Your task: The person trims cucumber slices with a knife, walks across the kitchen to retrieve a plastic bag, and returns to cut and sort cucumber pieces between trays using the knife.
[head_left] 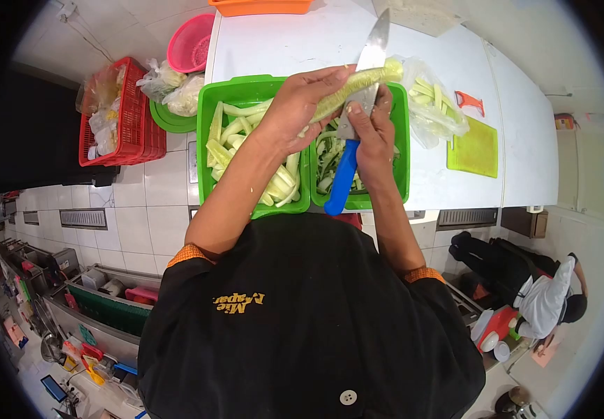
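Observation:
My left hand (298, 105) is closed around a long, pale green cucumber piece (368, 78), its seedy inner side facing up. In my right hand (373, 129) is a knife (344, 178) with a blue handle, the thumb pressed on the blade near the handle. The blade points up and away from me, passing behind the cucumber. Below my left forearm, a green tub (206, 174) holds several peeled cucumber pieces (281, 183). Under both hands, a second green tub (402, 164) contains green and white scraps (327, 150).
On the white table (281, 42) lie a plastic bag of cucumber strips (427, 98), an orange peeler (469, 103) and a yellow-green cutting board (473, 148). A red crate (134, 133) and a pink basket (190, 42) stand left. Another person (542, 290) works behind me, at the right.

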